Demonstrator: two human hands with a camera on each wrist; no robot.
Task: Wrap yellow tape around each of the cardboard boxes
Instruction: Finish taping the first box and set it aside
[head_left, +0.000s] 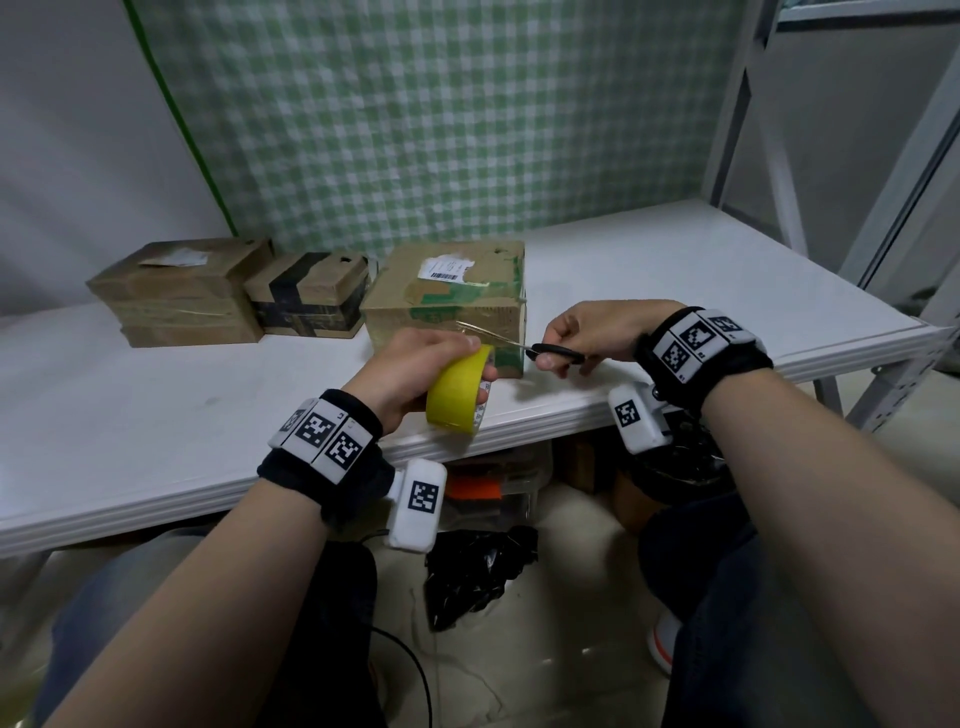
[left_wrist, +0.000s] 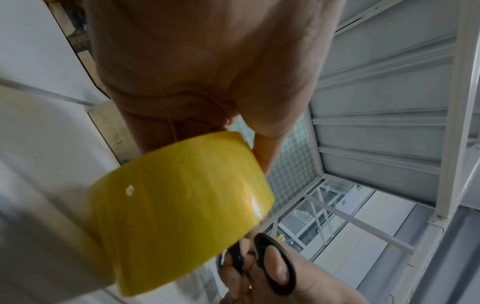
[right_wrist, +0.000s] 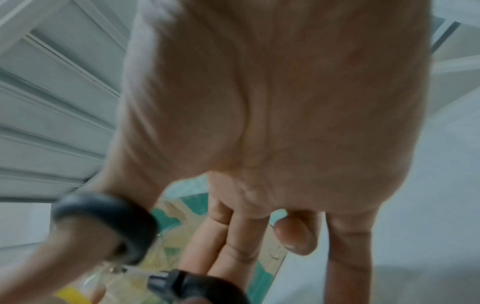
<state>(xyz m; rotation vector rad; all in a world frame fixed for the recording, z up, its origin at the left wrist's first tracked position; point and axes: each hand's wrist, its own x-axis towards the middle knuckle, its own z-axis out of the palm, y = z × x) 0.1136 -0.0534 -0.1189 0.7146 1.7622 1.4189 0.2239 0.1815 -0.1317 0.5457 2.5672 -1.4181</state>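
My left hand grips a yellow tape roll just in front of the nearest cardboard box, which bears green tape and a white label. A strip of tape runs from the roll to the box's front face. My right hand holds black-handled scissors, their blades pointing left at that strip. The left wrist view shows the tape roll close up with the scissors' handle beneath it. In the right wrist view the scissor handle rings sit on my thumb and finger.
Two more cardboard boxes stand to the left on the white table: a plain one and a smaller one with black tape. A green checked curtain hangs behind. Metal shelving rises at the right. Bags lie on the floor under the table.
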